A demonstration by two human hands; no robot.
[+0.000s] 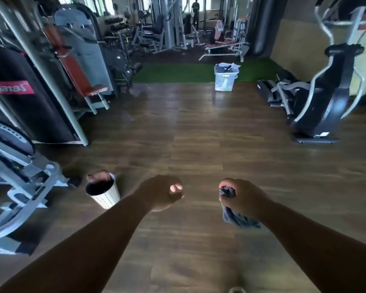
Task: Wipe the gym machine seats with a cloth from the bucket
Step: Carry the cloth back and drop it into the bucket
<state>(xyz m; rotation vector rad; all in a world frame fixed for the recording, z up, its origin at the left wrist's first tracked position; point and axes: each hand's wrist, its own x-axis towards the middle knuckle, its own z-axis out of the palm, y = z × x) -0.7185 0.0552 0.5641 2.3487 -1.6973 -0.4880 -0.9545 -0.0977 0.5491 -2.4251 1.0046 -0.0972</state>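
Two hands out: right hand (pixel 243 197) clutches cloth (pixel 236 216), left hand (pixel 163 192) fisted.

Blue-grey cloth (pixel 237 216), white ribbed bucket (pixel 106 196), red seat (pixel 96 89)

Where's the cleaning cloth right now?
In the head view, the cloth is bunched in the right hand, low and right of centre above the wooden floor, away from the white bucket.
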